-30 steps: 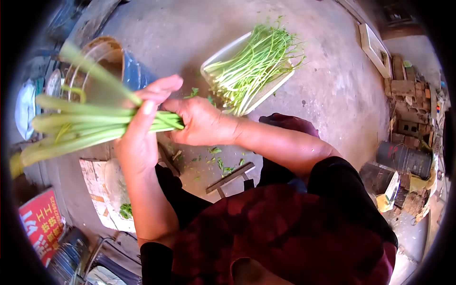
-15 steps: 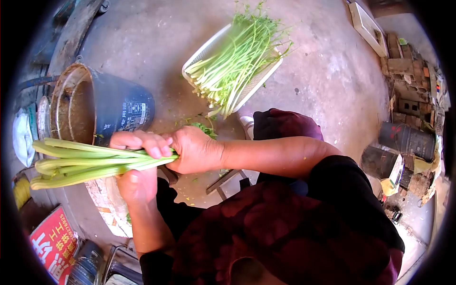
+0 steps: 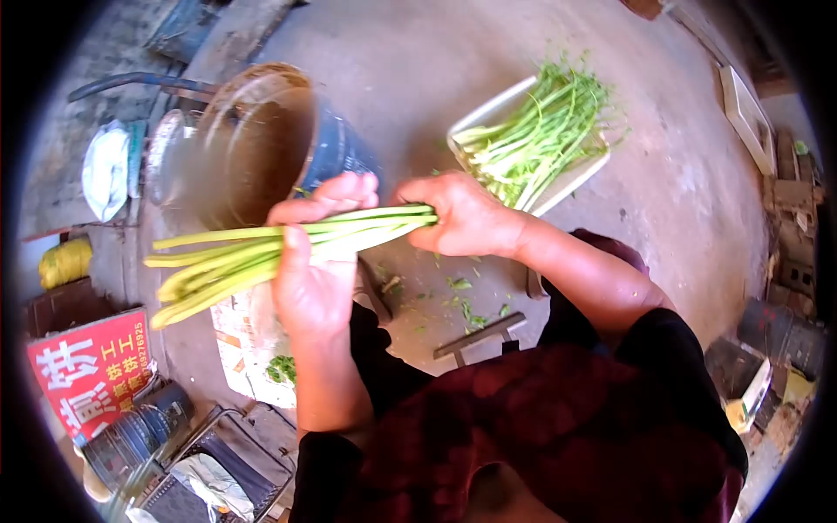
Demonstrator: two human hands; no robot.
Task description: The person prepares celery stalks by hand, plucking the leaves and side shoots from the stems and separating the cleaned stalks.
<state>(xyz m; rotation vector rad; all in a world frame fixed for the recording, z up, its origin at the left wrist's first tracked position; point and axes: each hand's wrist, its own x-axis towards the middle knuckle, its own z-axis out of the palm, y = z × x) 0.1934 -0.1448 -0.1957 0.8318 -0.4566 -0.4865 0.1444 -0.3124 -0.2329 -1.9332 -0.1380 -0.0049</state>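
Green celery-like stalks in midair, off the basket's left corner; left hand loosely supporting mid-bunch, right hand gripping ends, apparently keeping bunch together.

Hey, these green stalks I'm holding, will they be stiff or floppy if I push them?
The green stalks are probably fairly stiff, since they run nearly straight past the left hand. Their ends beyond it fan apart, so a sideways push may spread them rather than shift them together. They look slim, so each is likely light.
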